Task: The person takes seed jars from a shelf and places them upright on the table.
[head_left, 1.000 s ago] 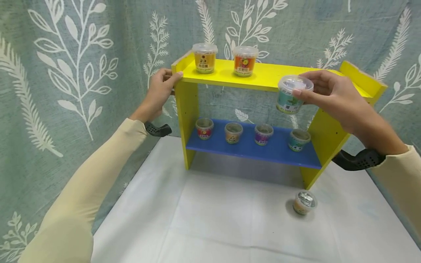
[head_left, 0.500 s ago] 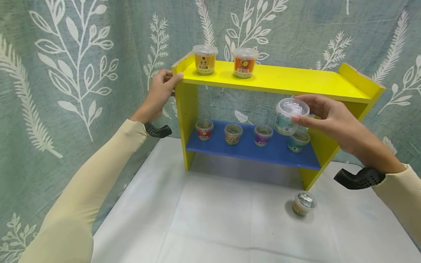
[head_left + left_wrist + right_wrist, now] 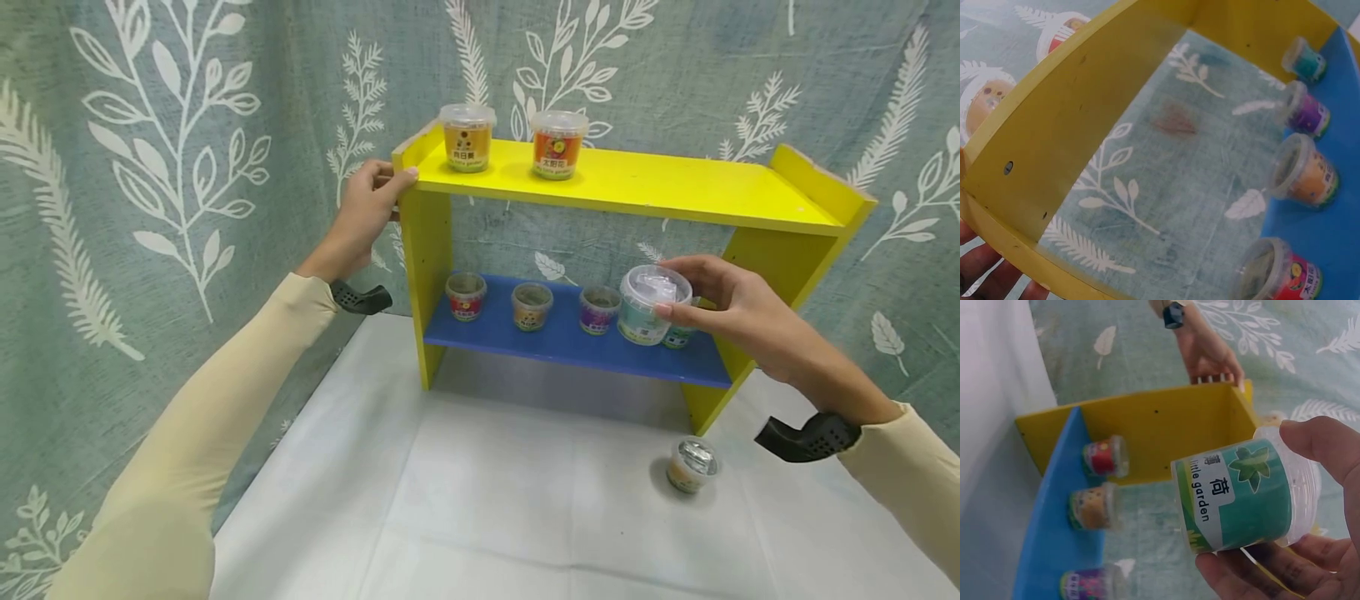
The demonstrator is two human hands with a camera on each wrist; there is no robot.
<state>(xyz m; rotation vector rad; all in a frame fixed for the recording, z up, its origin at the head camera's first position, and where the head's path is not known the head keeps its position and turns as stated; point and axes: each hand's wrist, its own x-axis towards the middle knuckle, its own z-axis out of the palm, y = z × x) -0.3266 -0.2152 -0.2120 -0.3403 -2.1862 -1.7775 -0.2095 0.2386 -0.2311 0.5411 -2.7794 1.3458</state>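
Note:
My left hand (image 3: 367, 204) grips the upper left corner of the yellow shelf (image 3: 630, 187), thumb on the front edge. My right hand (image 3: 738, 312) holds a clear-lidded plastic cup with a teal label (image 3: 1241, 494) between thumb and fingers, in front of the blue lower board (image 3: 510, 346). In the head view that cup overlaps a smaller teal cup (image 3: 677, 337) behind it. Along the blue board also stand a red cup (image 3: 466, 297), an orange cup (image 3: 532, 308) and a purple cup (image 3: 597, 312). On the top board sit a yellow-labelled cup (image 3: 468, 142) and an orange-red cup (image 3: 558, 148), both lidded.
A foil-topped cup (image 3: 692, 465) stands on the white tablecloth (image 3: 495, 500) near the shelf's right foot. Behind the shelf hangs a green leaf-patterned cloth (image 3: 262, 100). The shelf's yellow side panels rise at both ends.
My right hand has lowered the teal cup from the level of the top board to in front of the blue board, slightly leftward. The left hand has stayed at the corner.

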